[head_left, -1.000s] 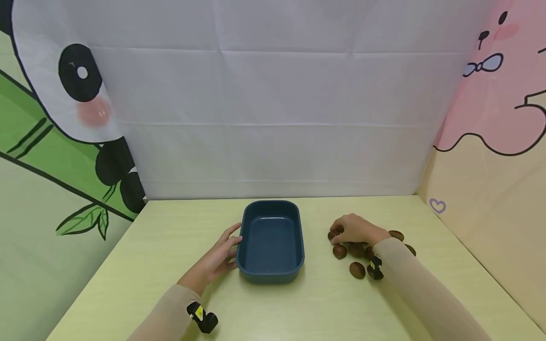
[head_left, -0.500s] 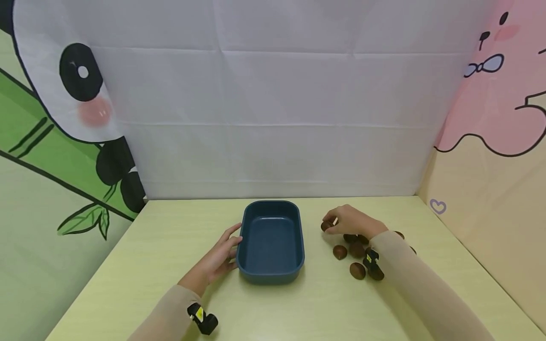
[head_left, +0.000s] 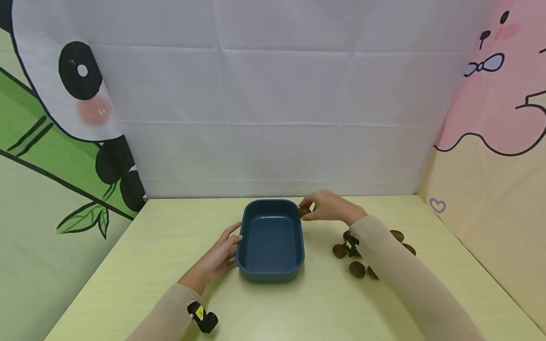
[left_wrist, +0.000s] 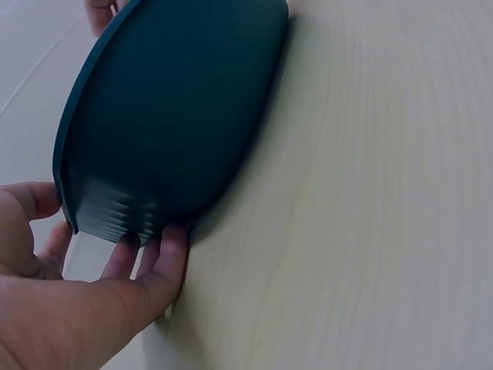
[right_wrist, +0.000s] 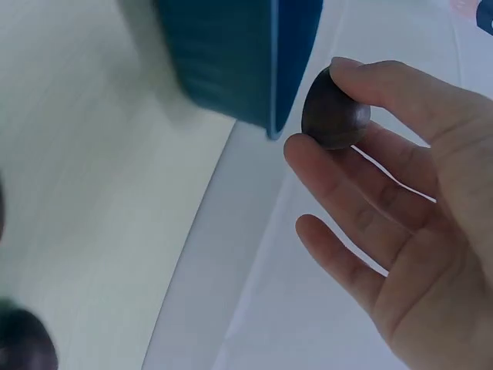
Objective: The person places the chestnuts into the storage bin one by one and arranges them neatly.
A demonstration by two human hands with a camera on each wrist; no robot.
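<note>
A dark blue, deep rectangular container (head_left: 270, 277) stands upright on the table. Along its left side lies my left hand (head_left: 219, 260), the fingers loosely extended against the outer wall; the left wrist view shows the fingertips (left_wrist: 173, 239) touching that wall. At the far right corner my right hand (head_left: 330, 207) holds one brown chestnut (head_left: 304, 211), right beside the rim. Thumb and fingers pinch this chestnut in the right wrist view, with the remaining fingers spread apart. Inside, the container shows only its bare floor.
Several loose chestnuts (head_left: 357, 270) lie on the pale wooden table (head_left: 277, 312) to the right, some partly hidden under my right forearm. A white cloth (head_left: 273, 142) hangs behind the table's far edge. Cartoon-printed panels (head_left: 490, 189) stand at the sides.
My right hand has carried the pinched chestnut left and away from me, from the loose group to the container's far right corner. The left hand and the container stay in place.
</note>
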